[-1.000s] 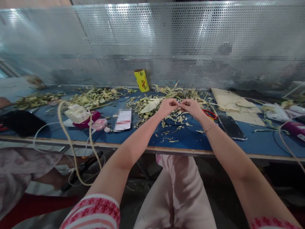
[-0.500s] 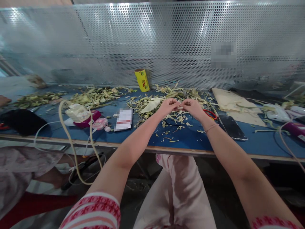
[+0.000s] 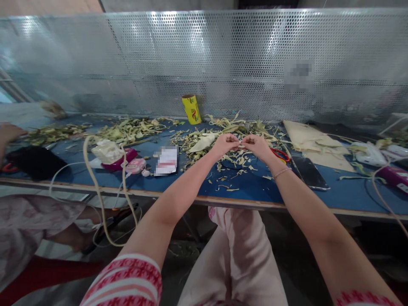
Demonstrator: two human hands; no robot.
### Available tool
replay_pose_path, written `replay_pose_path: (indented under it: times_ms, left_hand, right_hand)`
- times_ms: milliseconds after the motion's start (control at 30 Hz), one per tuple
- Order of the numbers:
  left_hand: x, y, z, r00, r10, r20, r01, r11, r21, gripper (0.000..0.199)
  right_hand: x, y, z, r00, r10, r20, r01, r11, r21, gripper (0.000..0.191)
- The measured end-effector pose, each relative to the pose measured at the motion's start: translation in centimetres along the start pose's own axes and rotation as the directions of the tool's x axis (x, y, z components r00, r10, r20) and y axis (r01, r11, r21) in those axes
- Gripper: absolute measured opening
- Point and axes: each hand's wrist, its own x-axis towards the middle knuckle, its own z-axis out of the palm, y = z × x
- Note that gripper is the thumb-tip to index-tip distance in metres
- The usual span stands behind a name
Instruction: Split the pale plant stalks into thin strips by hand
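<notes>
Over the scattered plant pieces [image 3: 193, 149] on the blue bench [image 3: 251, 189], note left hand [image 3: 226, 142] and right hand [image 3: 255, 143] with fingers pinched together, apparently on a small pale piece [image 3: 241, 145]; best held lightly and low, by the tips.

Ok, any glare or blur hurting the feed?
Head view: bright glare on the perforated panel; head view: the pale bit between left hand and right hand is too small to identify; head view: pixelation covers part of the white card.
</notes>
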Motion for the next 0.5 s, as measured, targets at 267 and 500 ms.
replay_pose_path:
  times_ms: [267, 500]
  left_hand:
    - [0.31, -0.36, 0.43, 0.997, 0.041, -0.068, -0.032, 0.992, 0.125, 0.012]
    - [-0.03, -0.26, 0.41, 0.997, -0.051, -0.064, 0.055, 0.997, 0.056, 0.015]
  right_hand:
    - [0.15, 0.39, 0.23, 1.000, -0.021, 0.012, 0.021, 0.997, -0.068, 0.009]
    - [0.09, 0.37, 0.11, 0.998, -0.066, 0.025, 0.069, 0.988, -0.140, 0.009]
